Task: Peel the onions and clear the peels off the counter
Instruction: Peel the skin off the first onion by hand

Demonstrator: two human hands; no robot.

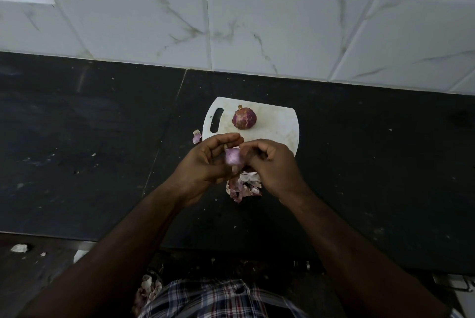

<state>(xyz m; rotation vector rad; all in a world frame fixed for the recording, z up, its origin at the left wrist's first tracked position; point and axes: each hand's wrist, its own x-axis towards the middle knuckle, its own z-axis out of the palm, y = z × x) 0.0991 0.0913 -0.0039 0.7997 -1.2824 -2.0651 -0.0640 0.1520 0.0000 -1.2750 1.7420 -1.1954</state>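
Observation:
Between my two hands is a small pale purple onion, held above the dark counter. My left hand grips it from the left, and my right hand pinches at its right side with curled fingers. Under my hands lies a heap of purple and white peels on the counter. A second onion, red with its skin on, sits on the white cutting board behind my hands. One loose peel lies just left of the board.
The white marble-look tiled wall rises behind the counter. More peels lie on the floor below the counter's front edge, near my checked shirt. Small white scraps lie at the lower left.

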